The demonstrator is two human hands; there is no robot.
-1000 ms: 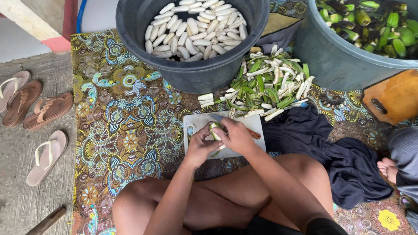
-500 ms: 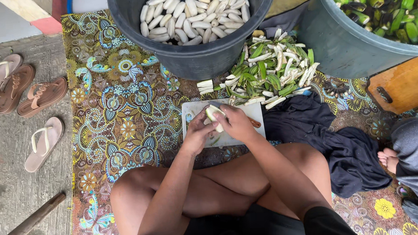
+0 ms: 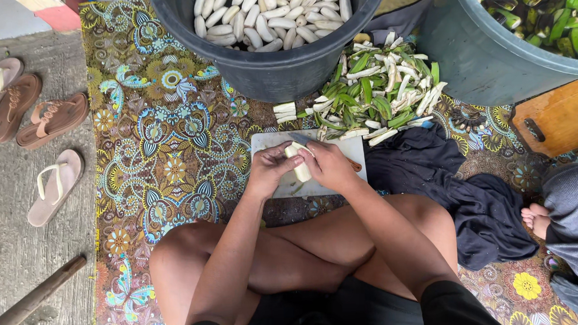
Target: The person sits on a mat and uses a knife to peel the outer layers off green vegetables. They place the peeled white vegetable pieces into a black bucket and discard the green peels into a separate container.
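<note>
I sit cross-legged over a white cutting board (image 3: 269, 142) on a patterned mat. My left hand (image 3: 271, 169) grips a pale peeled banana (image 3: 299, 170) held upright over the board. My right hand (image 3: 328, 164) holds a knife (image 3: 303, 140) whose blade lies against the banana's top; its wooden handle pokes out to the right. A dark tub (image 3: 279, 73) full of peeled bananas stands just beyond the board. A heap of green peels (image 3: 376, 92) lies to the right of it.
A grey-blue tub (image 3: 484, 53) with green unpeeled bananas stands at the far right. A wooden board (image 3: 556, 118), dark cloth (image 3: 456, 182) and another person's foot (image 3: 537, 219) lie right. Several sandals (image 3: 38, 120) and a stick (image 3: 31, 299) lie on the concrete at left.
The banana went from mostly hidden under my hands to standing upright, pale and peeled, between them. My head has tilted down, so the tubs have moved up in view.
</note>
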